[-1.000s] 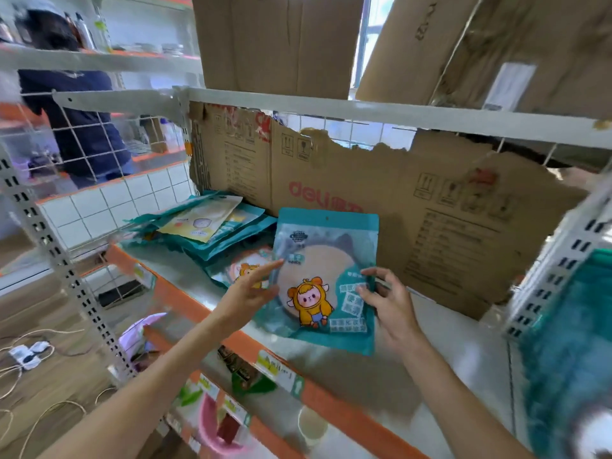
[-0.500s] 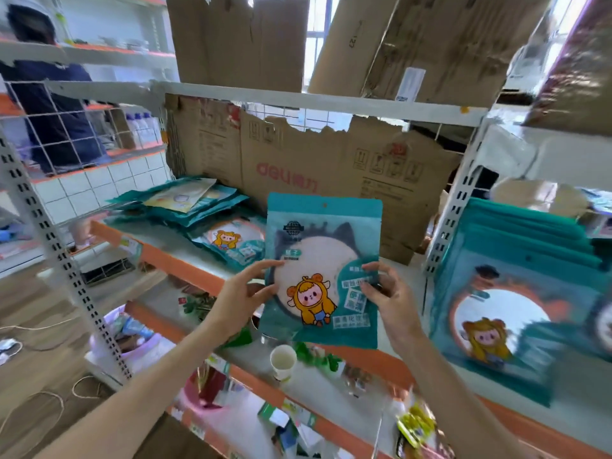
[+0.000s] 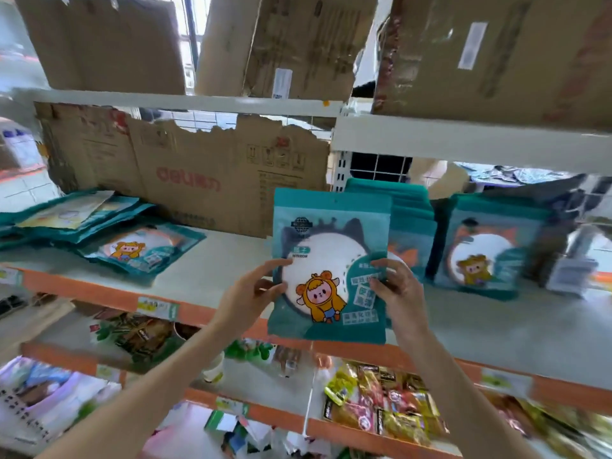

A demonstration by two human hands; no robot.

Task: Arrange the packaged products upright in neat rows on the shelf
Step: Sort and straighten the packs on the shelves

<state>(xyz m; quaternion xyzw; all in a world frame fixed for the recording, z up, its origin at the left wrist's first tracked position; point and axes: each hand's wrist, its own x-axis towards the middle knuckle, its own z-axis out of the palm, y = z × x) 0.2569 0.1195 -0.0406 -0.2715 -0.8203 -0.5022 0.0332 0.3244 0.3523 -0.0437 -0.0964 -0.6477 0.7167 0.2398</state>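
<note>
I hold a teal packet [image 3: 326,240] with a white round window and a yellow cartoon figure upright in front of the shelf [image 3: 212,276]. My left hand [image 3: 248,296] pinches its left edge and my right hand [image 3: 399,289] pinches its right edge. Behind it, to the right, stands an upright row of teal packets [image 3: 409,223], and a second upright row [image 3: 486,246] stands further right. At the shelf's left end lies a flat pile of teal packets [image 3: 139,246].
A torn brown cardboard sheet [image 3: 198,173] lines the shelf's back. Cardboard boxes [image 3: 288,44] sit on the shelf above. A white upright post [image 3: 339,167] splits the two bays. Lower shelves hold snack packets [image 3: 381,399] and a paper cup [image 3: 213,369].
The packet in both hands has moved to the right, from in front of the flat pile towards the upright rows. The view has swung right with it.
</note>
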